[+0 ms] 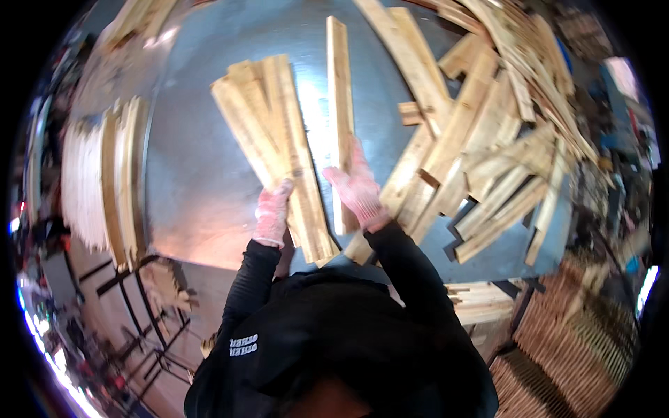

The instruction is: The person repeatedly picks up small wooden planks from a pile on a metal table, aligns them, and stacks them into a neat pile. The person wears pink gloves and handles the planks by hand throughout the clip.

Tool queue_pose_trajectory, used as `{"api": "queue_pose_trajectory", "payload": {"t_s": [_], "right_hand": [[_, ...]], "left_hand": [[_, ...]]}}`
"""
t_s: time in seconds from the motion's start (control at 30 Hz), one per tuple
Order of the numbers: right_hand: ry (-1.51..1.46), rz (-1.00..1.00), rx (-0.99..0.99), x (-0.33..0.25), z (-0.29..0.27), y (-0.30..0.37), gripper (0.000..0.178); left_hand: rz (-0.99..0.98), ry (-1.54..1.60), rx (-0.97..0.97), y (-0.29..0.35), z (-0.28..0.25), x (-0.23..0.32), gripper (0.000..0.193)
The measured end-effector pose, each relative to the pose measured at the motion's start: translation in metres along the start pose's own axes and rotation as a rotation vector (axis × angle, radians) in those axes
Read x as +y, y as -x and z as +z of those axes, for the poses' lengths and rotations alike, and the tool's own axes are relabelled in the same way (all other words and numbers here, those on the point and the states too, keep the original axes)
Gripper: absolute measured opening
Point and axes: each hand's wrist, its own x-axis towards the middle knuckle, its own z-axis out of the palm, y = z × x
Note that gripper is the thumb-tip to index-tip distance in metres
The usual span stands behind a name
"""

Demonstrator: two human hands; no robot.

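Holding fanned boards [290, 132] by their edge, the left hand [272, 212] borders open tabletop [188, 146]; the right hand [357, 189] grips one plank [339, 90].

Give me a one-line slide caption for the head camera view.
Over a table, a gloved left hand grips fanned boards while the right hand holds a single board.

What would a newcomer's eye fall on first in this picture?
Probably the single plank in the gloved right hand, near the middle of the blue-grey table. Just left of it, the gloved left hand holds a fan of planks. Next would come the jumbled heap of wooden strips across the table's right side.
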Motion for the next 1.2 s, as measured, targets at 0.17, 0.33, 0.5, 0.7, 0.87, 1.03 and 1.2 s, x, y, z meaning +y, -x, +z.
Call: {"api": "queue_pose_trajectory", "payload": {"t_s": [0.17, 0.33, 0.5, 0.7, 0.87, 1.03, 1.2], "right_hand": [[-0.137, -0.175, -0.140, 0.040, 0.091, 0.027, 0.084], [1.069, -0.106, -0.729, 0.009, 0.092, 0.017, 0.066], [0.988, -0.310, 0.048, -0.035, -0.017, 0.021, 0.074], [1.185, 0.280, 0.775, -0.014, -0.170, -0.032, 0.089], [0.358, -0.100, 0.433, -0.021, -0.182, 0.006, 0.056], [-0.126, -0.045, 0.174, 0.029, -0.069, 0.097, 0.050], [0.594, -0.401, 0.027, 0.101, 0.083, 0.093, 0.043]], "left_hand": [[0.160, -0.856, 0.109, 0.010, -0.002, 0.066, 0.068], [0.065, -1.203, 0.072, -0.007, -0.005, 0.056, 0.113], [0.320, -1.234, 0.264, 0.004, 0.012, 0.026, 0.119], [0.075, -1.235, 0.196, -0.002, 0.006, 0.053, 0.119], [0.108, -1.349, 0.287, -0.009, 0.003, 0.039, 0.121], [0.238, -1.177, 0.271, 0.004, -0.014, 0.039, 0.110], [0.254, -1.205, 0.263, 0.020, -0.016, 0.023, 0.118]]}}
